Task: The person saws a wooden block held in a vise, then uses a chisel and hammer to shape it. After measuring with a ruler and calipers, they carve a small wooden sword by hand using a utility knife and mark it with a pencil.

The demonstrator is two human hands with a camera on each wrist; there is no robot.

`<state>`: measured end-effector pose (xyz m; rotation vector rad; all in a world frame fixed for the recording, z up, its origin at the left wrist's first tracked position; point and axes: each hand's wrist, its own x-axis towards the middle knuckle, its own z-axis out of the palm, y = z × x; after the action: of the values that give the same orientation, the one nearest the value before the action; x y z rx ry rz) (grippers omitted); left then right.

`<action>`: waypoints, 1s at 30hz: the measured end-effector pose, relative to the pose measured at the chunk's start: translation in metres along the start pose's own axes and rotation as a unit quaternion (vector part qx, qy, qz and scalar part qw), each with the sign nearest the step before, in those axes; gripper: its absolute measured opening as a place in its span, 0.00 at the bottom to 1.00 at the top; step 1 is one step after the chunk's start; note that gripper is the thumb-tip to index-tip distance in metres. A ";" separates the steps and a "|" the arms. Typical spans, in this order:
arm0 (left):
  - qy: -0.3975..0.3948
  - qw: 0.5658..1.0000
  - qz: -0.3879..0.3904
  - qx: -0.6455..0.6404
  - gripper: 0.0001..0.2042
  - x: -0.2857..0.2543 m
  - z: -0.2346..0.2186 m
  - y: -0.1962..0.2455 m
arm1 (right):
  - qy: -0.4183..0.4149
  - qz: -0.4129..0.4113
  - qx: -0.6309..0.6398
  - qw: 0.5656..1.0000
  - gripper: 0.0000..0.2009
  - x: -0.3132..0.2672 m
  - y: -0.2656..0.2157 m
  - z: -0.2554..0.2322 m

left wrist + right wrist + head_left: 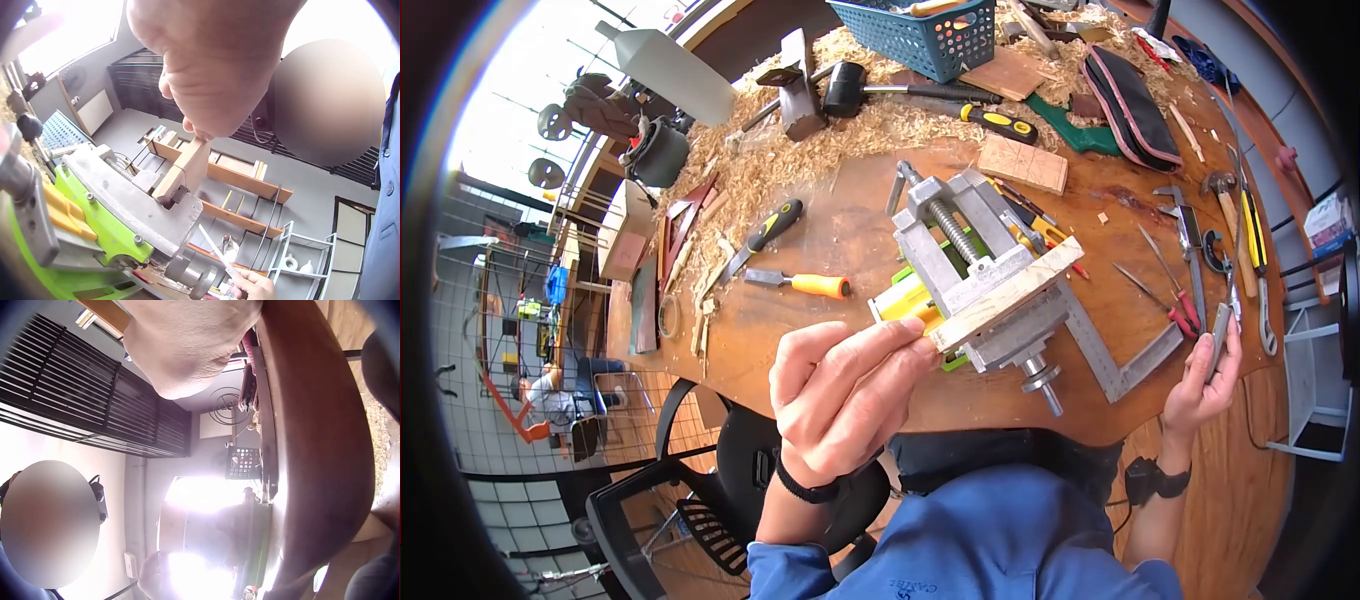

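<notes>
On my head feed, the left hand [845, 395] is nearest, fingers bent, its thumb and forefinger pinching the left end of a pale wooden strip [1010, 296]. That strip sits in a metal vise [985, 270] by the near edge of the brown bench [840, 235]; my left wrist feed shows it standing above the vise's body. I see the right hand [1200, 390] at the right end of the near edge, fingers curled round a slim grey tool [1220, 335] whose exact kind I can't make out.

Just right of the vise lies a steel square [1152, 360]. To its left I have an orange-handled chisel [820, 286] and, further in, a black-and-yellow handled blade [775, 225]. A caliper [1188, 240] and a hammer [1226, 200] lie towards the right edge. Beyond the vise is a wood block [1022, 165], then a black mallet [843, 90] among shavings [800, 160], and a blue basket [925, 40] at the far edge.
</notes>
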<state>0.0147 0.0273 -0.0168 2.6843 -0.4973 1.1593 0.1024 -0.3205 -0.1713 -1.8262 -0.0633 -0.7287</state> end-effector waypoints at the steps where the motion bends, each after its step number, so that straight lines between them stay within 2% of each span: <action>1: -0.010 1.000 0.007 0.002 0.11 0.001 -0.001 -0.001 | -0.001 0.000 0.001 1.000 0.21 0.000 0.000 0.001; 5: 0.000 1.000 -0.015 -0.022 0.11 -0.006 0.009 0.002 | 0.008 0.015 0.018 1.000 0.21 0.000 0.002 -0.001; 7: 0.079 0.991 -0.048 -0.092 0.12 -0.017 0.024 0.002 | 0.008 0.024 0.031 0.999 0.21 0.001 0.003 -0.002; 11: 0.123 0.988 -0.059 -0.078 0.14 -0.026 0.035 0.007 | 0.026 0.040 0.056 0.997 0.21 0.004 0.001 0.002; 17: 0.093 0.994 -0.035 -0.037 0.13 -0.020 0.023 0.002 | 0.014 0.059 0.065 0.996 0.21 0.005 0.000 -0.001; 20: 0.046 0.999 0.006 0.016 0.15 -0.014 0.014 -0.002 | 0.010 0.061 0.064 0.996 0.21 0.005 0.000 0.000; 25: 0.050 0.999 0.013 0.019 0.11 -0.008 0.017 -0.006 | 0.015 0.055 0.060 0.997 0.21 0.005 -0.001 0.001; 29: 0.059 0.994 -0.012 -0.086 0.05 -0.001 0.026 -0.016 | 0.012 0.054 0.073 0.996 0.21 0.006 0.001 0.002; 30: 0.047 0.988 -0.057 -0.139 0.04 -0.005 0.032 -0.018 | 0.013 0.053 0.075 0.996 0.21 0.006 0.002 0.001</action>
<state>0.0396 0.0362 -0.0428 2.3768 -0.4471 1.0916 0.1087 -0.3218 -0.1698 -1.6636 -0.0030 -0.6560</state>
